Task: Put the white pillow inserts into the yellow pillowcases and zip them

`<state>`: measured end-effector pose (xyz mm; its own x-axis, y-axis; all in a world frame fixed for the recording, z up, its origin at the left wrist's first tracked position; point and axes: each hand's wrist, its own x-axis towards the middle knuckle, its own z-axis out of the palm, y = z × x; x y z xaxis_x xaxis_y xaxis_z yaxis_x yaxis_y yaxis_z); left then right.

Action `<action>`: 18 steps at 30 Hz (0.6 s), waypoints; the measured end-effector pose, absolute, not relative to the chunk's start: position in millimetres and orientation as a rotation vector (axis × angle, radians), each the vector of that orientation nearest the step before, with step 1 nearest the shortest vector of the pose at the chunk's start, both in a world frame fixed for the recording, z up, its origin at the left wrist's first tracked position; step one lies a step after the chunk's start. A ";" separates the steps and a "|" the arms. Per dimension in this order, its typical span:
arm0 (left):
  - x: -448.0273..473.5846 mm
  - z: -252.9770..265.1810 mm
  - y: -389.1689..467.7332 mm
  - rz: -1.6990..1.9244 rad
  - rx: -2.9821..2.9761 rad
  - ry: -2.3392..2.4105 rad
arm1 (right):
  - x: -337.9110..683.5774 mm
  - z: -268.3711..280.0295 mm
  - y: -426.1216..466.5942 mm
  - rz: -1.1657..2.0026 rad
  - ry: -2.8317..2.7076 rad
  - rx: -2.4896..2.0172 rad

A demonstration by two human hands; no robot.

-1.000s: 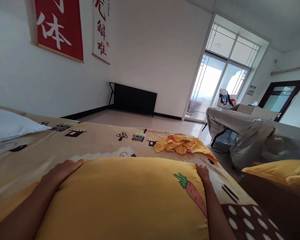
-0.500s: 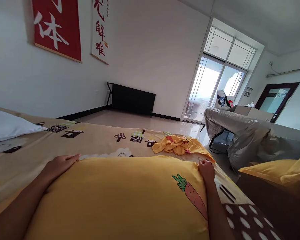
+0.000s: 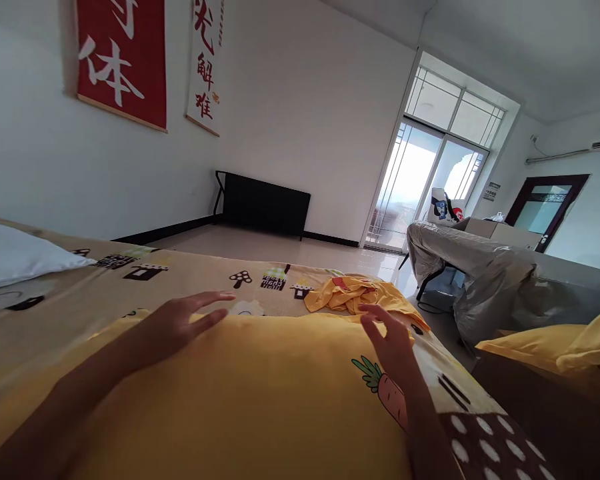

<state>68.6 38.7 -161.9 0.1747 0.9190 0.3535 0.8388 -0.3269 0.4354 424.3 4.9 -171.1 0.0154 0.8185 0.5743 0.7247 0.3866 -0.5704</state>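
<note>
In front of me a large yellow pillow (image 3: 260,393) with a carrot print lies on a bed covered with a patterned beige sheet (image 3: 205,267). Over the pillow's far left part is my left hand (image 3: 190,317), its fingers stretched and thumb apart, holding nothing. My right hand (image 3: 387,337) is over the far right part near the carrot, fingers loosely bent and spread, also without anything in it. Whether either palm touches the pillow I cannot tell. Just beyond the right hand lies a crumpled yellow cloth (image 3: 350,293).
A white pillow (image 3: 20,257) lies at the left of the bed. Off to the right, yellow bedding (image 3: 545,347) rests on a brown surface, near plastic-covered furniture (image 3: 490,280). A black folded panel (image 3: 265,203) stands against the far wall.
Both hands have let go of the pillow's far corners and moved inward, their fingers opening. The view has tilted up slightly.
</note>
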 end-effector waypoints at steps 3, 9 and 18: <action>129.0 -170.1 15.1 0.720 2.590 1.439 | 381.0 -177.4 -11.8 0.203 -2.122 -1.183; 154.6 -213.1 26.6 0.503 2.617 1.370 | 370.6 -203.2 6.1 0.319 -2.455 -1.129; 80.4 -221.9 74.8 0.315 2.295 1.781 | 435.6 -236.1 59.0 0.452 -2.188 -1.531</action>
